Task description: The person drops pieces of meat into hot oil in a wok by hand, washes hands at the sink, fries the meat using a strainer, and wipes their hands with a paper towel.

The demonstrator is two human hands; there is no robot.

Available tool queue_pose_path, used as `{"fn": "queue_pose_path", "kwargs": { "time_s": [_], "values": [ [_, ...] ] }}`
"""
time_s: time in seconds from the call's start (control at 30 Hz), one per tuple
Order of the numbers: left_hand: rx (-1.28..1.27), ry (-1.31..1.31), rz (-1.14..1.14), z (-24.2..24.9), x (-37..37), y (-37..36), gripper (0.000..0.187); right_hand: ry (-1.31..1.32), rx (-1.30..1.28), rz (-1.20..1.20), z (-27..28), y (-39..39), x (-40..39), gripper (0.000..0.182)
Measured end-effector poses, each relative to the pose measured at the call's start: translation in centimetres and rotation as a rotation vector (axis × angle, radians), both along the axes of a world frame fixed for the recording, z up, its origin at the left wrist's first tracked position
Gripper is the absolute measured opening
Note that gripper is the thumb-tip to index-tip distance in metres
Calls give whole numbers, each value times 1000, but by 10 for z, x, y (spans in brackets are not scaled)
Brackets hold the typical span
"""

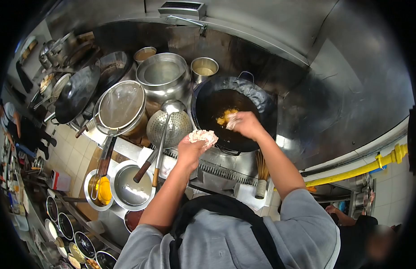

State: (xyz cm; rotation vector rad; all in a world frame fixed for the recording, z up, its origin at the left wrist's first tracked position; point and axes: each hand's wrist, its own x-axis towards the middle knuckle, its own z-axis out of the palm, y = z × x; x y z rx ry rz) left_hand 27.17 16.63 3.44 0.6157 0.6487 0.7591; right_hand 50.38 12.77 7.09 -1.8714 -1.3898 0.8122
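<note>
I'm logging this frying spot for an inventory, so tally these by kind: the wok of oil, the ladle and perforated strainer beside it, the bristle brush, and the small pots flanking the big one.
Wok of oil: 1
Ladle: 1
Perforated strainer: 1
Bristle brush: 1
Small pots: 2
Total: 6

Count, placed by the oil-filled wok (258,93): one wok. Near side: one bundled brush (261,177). Left: one perforated skimmer (156,130), one ladle (173,106), one mesh strainer (121,105), one large pot (165,93). Just beyond its upper left: one small pot (197,77). Lower left: three bowls (120,172). Lower-left edge: one pale handful (203,136).
</note>
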Motion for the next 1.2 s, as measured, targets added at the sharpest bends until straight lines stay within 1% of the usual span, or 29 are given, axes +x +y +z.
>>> {"fn": "queue_pose_path", "kwargs": {
  "time_s": [0.03,0.07,0.1,0.17,0.2,0.23,0.3,0.37,0.4,0.43,0.5,0.53,0.57,0.6,0.63,0.7,0.73,0.77,0.83,0.87,0.9,0.97,1.0,1.03,1.1,1.13,1.2],
  "values": [
    [5,-3,-6,-1,6,0,30,78,65,209,15,-9,-17,44],
    [-26,-30,11,-5,14,1,29,258,68,261,17,-18,-37,52],
    [-59,-57,27,-7,20,1,28,-60,248,318,37,-29,-61,44],
    [-60,-72,-27,-3,26,-7,26,-501,337,265,26,-34,-70,38],
    [-87,-75,-28,-1,29,-10,26,-532,406,205,20,-34,-71,30],
    [-115,-78,-24,1,31,-13,25,-537,406,203,18,-34,-66,30],
    [-91,-105,-34,7,32,-19,25,-534,481,168,15,-34,-52,30],
    [-78,-112,-19,10,29,-19,25,-86,302,12,11,-33,-41,28],
    [-90,-120,27,3,28,-14,25,314,224,12,26,-34,-44,29],
    [-90,-121,37,-4,25,-10,25,602,151,-41,41,-37,-49,29],
    [-98,-244,70,-7,18,-3,22,911,85,-35,56,-40,-47,38],
    [-168,-322,85,-8,16,-4,25,911,83,-25,55,-40,-45,38],
    [-164,-321,93,-10,15,-3,25,1035,90,41,52,-39,-44,41],
    [-168,-410,29,-12,13,-3,27,1160,96,105,50,-40,-45,43],
    [-172,-498,-37,-14,13,-4,29,1163,96,110,47,-42,-49,43],
    [-171,-511,-47,-13,13,-3,31,955,181,133,43,-44,-58,40],
    [-166,-511,-61,-13,11,-3,31,883,162,40,42,-40,-63,29],
    [-162,-510,-74,-12,10,-3,30,883,162,41,39,-38,-57,29],
    [-187,-508,-64,-11,5,-4,30,869,124,-57,31,-32,-42,19],
    [-211,-508,-56,-11,3,-4,29,976,187,-203,38,-29,-46,13],
    [-211,-508,-58,-12,2,-4,29,980,207,-201,38,-25,-37,16],
    [-160,-428,-27,-14,-1,-5,32,1132,237,-236,39,-22,-22,24],
    [-158,-430,-27,-14,-2,-5,32,1159,275,-159,37,-20,-12,33],
    [-137,-391,-18,-13,-3,-6,32,1188,272,-171,37,-17,-2,37],
    [-116,-352,-10,-10,-5,-7,32,1231,290,-128,36,-8,14,28],
    [-110,-329,-2,-9,-6,-7,31,1231,292,-129,33,-3,20,28],
    [-105,-305,3,-9,-6,-6,31,1105,413,-345,33,6,25,18]
  ]
}}
